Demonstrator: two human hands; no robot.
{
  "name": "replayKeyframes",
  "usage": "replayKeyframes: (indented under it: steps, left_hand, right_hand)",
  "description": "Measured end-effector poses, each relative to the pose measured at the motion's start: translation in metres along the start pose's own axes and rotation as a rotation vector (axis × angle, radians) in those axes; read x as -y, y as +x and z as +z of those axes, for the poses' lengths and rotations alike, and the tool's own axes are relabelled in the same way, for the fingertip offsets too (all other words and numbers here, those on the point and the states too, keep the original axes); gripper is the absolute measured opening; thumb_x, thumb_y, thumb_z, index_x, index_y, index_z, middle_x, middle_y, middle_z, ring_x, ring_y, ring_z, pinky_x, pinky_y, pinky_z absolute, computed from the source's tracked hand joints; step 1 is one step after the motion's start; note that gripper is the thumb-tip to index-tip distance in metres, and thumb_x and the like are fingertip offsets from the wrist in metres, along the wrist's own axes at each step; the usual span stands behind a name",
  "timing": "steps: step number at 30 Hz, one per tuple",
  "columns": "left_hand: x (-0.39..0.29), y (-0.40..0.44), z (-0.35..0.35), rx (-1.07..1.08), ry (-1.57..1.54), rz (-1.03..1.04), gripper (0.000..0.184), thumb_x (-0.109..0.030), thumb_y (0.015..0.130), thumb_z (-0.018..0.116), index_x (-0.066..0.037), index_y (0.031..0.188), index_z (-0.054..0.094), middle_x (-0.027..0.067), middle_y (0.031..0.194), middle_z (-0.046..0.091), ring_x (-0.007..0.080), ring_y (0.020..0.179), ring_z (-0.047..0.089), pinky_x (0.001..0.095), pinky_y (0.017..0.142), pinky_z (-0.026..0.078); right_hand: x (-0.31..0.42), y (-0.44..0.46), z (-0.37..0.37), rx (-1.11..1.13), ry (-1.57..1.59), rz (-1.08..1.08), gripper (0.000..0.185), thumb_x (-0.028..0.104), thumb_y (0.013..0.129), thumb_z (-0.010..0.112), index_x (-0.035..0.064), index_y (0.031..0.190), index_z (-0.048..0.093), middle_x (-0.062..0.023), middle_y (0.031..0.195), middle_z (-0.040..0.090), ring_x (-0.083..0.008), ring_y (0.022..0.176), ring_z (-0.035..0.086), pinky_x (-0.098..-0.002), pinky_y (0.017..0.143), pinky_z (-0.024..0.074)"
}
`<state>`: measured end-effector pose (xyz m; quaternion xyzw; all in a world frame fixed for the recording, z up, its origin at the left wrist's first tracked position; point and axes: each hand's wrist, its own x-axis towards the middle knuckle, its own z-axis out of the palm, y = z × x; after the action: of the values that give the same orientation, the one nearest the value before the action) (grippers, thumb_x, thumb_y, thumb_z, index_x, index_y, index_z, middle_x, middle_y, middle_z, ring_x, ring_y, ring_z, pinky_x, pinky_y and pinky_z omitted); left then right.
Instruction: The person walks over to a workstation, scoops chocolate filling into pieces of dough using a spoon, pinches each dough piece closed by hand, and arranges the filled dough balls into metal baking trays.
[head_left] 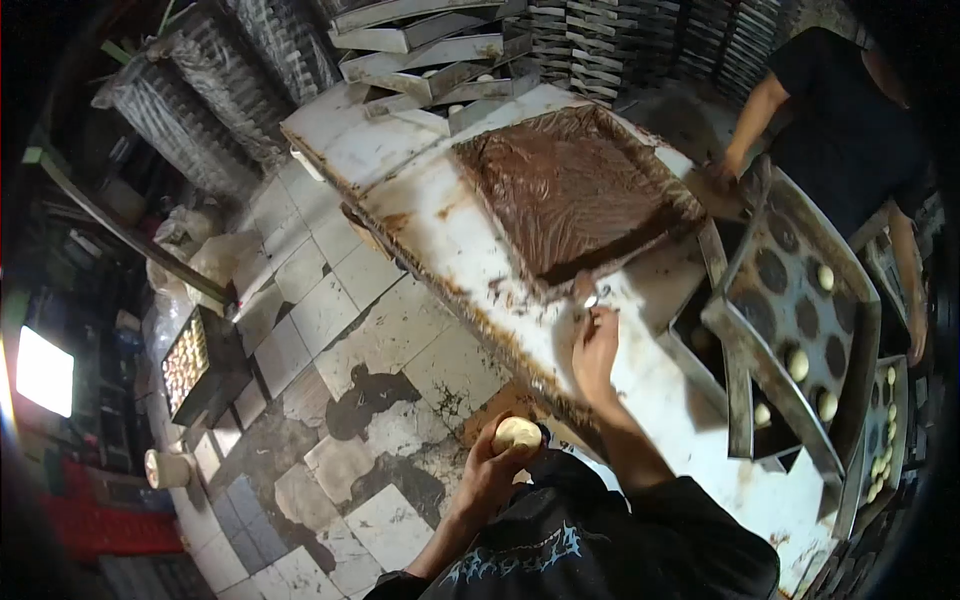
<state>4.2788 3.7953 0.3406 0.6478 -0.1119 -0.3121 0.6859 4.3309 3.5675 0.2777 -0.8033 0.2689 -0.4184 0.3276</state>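
In my left hand [490, 468] rests a round pale piece of dough [517, 434], with my fingers curled round it, close to the table's front edge. My right hand [597, 345] is closed over the white table, holding a small spoon-like tool [590, 300] whose tip is shiny. The tool is just below the near corner of a wide tray of brown chocolate-like filling [580, 190]. Brown smears and crumbs lie on the table surface [440, 215] beside that tray.
Stacked metal trays [740, 360] with round dough pieces [797, 364] stand at the right. Another person [840, 130] is behind them, arms near the trays. More metal trays [420, 60] are at the table's far end. A crate [205, 365] sits on the tiled floor.
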Motion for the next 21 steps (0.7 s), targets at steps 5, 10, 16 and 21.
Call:
replayKeyframes:
  steps: [5, 10, 16, 21]
  left_hand:
    - [-0.033, 0.097, 0.004, 0.225, 0.143, -0.260, 0.026, -0.004, 0.081, 0.061, 0.002, 0.106, 0.056, 0.0052, 0.088, 0.061, 0.0133, 0.077, 0.057, 0.0233, 0.066, 0.046]
    - [-0.050, 0.155, -0.011, 0.741, 0.114, -0.028, 0.062, -0.001, 0.086, 0.056, -0.003, 0.140, 0.025, 0.0045, 0.125, 0.049, 0.0118, 0.113, 0.046, 0.0270, 0.092, 0.039]
    - [-0.106, 0.234, -0.087, 0.770, -0.311, -0.497, 0.058, 0.001, 0.084, 0.057, -0.001, 0.137, 0.034, 0.0075, 0.134, 0.045, 0.0174, 0.124, 0.040, 0.0295, 0.104, 0.030]
    - [-0.114, 0.286, -0.128, 0.665, -0.648, -0.528, 0.050, 0.002, 0.082, 0.055, 0.007, 0.129, 0.041, 0.0163, 0.125, 0.051, 0.0241, 0.115, 0.049, 0.0345, 0.101, 0.038]
  right_hand:
    - [0.080, 0.015, -0.011, 0.281, 0.131, -0.155, 0.013, 0.006, 0.090, 0.051, -0.0014, 0.099, 0.048, -0.0172, 0.086, 0.056, -0.0275, 0.069, 0.059, -0.0353, 0.061, 0.0524]
    - [0.050, 0.121, 0.044, 0.381, -0.125, -0.263, 0.016, 0.007, 0.087, 0.054, -0.0001, 0.098, 0.045, -0.0254, 0.097, 0.049, -0.0411, 0.068, 0.058, -0.0444, 0.053, 0.0505]
    - [0.005, 0.209, 0.104, 0.671, -0.722, -0.550, 0.025, 0.007, 0.078, 0.052, 0.0048, 0.103, 0.049, -0.0151, 0.099, 0.060, -0.0325, 0.065, 0.065, -0.0410, 0.051, 0.0522]
    - [-0.008, 0.210, 0.127, 0.954, -0.631, -0.385, 0.021, 0.014, 0.084, 0.050, 0.0088, 0.104, 0.052, -0.0106, 0.102, 0.060, -0.0307, 0.070, 0.065, -0.0407, 0.056, 0.0516]
